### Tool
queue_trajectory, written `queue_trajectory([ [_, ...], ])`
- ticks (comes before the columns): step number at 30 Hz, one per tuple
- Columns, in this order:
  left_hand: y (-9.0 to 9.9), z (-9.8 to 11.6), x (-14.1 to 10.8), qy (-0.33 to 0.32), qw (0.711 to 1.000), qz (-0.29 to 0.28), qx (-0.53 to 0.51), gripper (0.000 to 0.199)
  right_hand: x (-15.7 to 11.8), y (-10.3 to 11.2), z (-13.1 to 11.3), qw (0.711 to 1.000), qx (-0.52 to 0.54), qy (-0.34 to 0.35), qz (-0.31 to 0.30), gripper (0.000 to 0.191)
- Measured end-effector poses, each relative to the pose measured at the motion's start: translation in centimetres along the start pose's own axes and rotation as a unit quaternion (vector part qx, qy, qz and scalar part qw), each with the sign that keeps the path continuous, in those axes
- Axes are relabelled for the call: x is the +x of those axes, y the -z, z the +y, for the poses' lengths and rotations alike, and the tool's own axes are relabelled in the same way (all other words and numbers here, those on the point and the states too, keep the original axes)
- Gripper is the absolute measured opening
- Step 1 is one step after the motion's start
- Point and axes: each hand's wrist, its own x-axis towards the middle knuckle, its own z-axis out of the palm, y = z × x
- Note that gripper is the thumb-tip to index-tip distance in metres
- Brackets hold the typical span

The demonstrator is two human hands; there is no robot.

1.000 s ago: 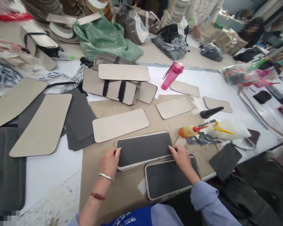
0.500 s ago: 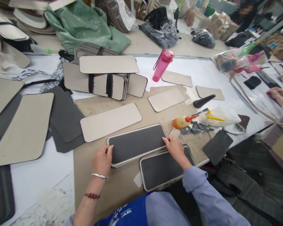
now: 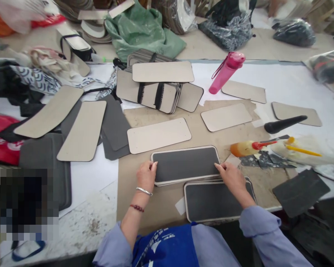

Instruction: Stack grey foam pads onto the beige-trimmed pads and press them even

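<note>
A rounded rectangular panel, dark grey with a pale border, lies before me, apparently on top of a matching piece. My left hand pinches its left end between thumb and fingers; a silver bangle and a beaded bracelet circle that wrist. At the right end, my right hand is closed on the panel's edge. Nearer to me, a second stack of dark panels lies partly under my right forearm. Just beyond the held panel is a beige panel, lying flat.
Farther back are banded beige panels and a pink bottle. On the right lie a black tapered tool, a glue bottle and a dark sheet. Curved beige panels overlap dark sheets at left. A green cloth sits behind.
My view has turned left, so the table's things appear farther right and more shows on the left. Both hands keep their grip on the panel's ends.
</note>
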Motion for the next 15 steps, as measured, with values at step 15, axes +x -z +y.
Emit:
queue_trajectory([
  [15,-0.23,-0.40,-0.27,0.012,0.999,0.022,-0.043,0.017,0.00,0.16,-0.31,1.000,-0.019,-0.007,0.000,0.038],
])
